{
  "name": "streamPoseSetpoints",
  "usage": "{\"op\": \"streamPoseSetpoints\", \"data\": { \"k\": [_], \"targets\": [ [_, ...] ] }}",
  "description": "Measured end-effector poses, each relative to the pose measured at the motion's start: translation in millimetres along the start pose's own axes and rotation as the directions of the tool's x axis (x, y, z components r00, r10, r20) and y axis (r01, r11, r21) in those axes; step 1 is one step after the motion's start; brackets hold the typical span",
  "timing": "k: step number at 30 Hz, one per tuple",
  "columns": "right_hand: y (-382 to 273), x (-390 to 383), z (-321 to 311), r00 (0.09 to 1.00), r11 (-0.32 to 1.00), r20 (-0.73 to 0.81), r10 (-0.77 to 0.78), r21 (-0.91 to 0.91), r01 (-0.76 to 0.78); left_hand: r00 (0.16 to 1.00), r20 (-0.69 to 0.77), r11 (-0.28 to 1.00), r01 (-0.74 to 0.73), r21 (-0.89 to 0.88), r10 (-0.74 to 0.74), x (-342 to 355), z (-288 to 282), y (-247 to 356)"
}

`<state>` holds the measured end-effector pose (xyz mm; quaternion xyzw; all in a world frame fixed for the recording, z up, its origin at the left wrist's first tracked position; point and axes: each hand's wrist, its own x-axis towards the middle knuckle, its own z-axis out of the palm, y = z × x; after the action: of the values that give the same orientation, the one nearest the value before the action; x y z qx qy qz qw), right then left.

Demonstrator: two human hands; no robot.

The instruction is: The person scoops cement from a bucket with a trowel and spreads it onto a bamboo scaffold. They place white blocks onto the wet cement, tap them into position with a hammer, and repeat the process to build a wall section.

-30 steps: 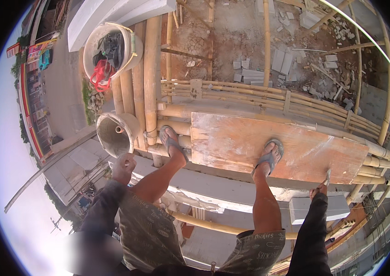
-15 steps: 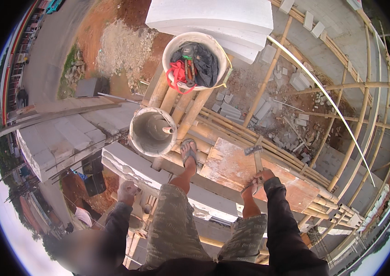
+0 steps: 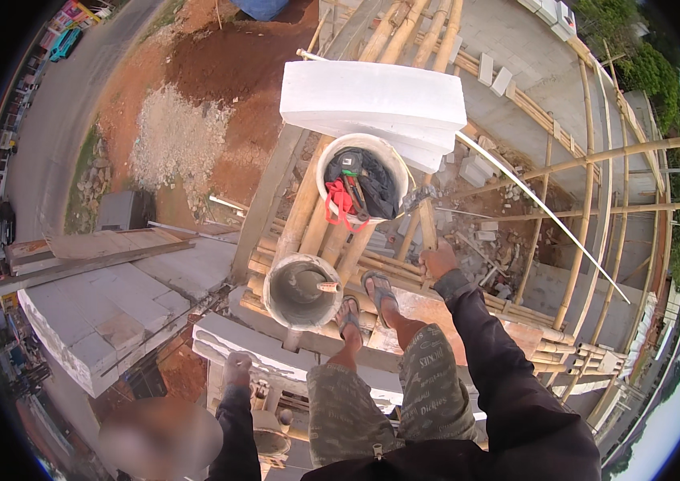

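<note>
My right hand (image 3: 438,261) is closed round the wooden handle of a hammer (image 3: 428,223). Its dusty metal head points away from me, just right of a white bucket (image 3: 323,191) with dark cloth, red straps and tools inside. My left hand (image 3: 237,369) is low on the left, by the edge of a white block wall (image 3: 264,349). Its fingers look curled; whatever they hold, if anything, is hidden. Between the hands stands a mortar-smeared bucket (image 3: 269,301) with a handle-like piece sticking up inside.
My sandalled feet stand on bamboo poles (image 3: 313,220) and a worn board (image 3: 508,327). Beyond the buckets lie stacked white blocks (image 3: 372,92). A long pale pole (image 3: 544,212) slants across the right, above rubble below. A person's blurred head (image 3: 159,439) shows at lower left.
My right hand has carried the hammer forward from over the board to beside the tool bucket. Both feet are now together near the mortar bucket, and the view has shifted.
</note>
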<state>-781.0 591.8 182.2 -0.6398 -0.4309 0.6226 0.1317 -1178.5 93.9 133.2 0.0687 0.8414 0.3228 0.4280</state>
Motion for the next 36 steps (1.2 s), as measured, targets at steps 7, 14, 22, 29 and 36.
{"op": "streamPoseSetpoints", "data": {
  "k": [7, 14, 22, 29, 36],
  "targets": [
    [-15, 70, 38, 0.881, 0.862, -0.268, -0.390, -0.442, 0.248, 1.000, 0.015, 0.986, 0.029, -0.163, -0.027, 121, 42, 81],
    [-123, 178, 93, 0.940, 0.825, -0.248, -0.233, -0.562, 0.056, 0.997, 0.011, 0.975, 0.077, -0.208, -0.076, 173, 73, 89],
    [-171, 292, 127, 0.790, 0.870, -0.443, -0.424, -0.442, 0.219, 0.960, 0.165, 0.974, -0.222, -0.036, 0.225, 371, 159, 293],
    [-227, 316, 122, 0.650, 0.736, -0.409, -0.640, -0.571, 0.365, 0.953, 0.193, 0.966, -0.207, -0.154, 0.235, 523, 287, 496],
    [-252, 323, 132, 0.561, 0.737, -0.484, -0.672, -0.361, 0.571, 0.928, 0.286, 0.953, -0.168, -0.251, 0.239, 518, 308, 501]
  ]
}}
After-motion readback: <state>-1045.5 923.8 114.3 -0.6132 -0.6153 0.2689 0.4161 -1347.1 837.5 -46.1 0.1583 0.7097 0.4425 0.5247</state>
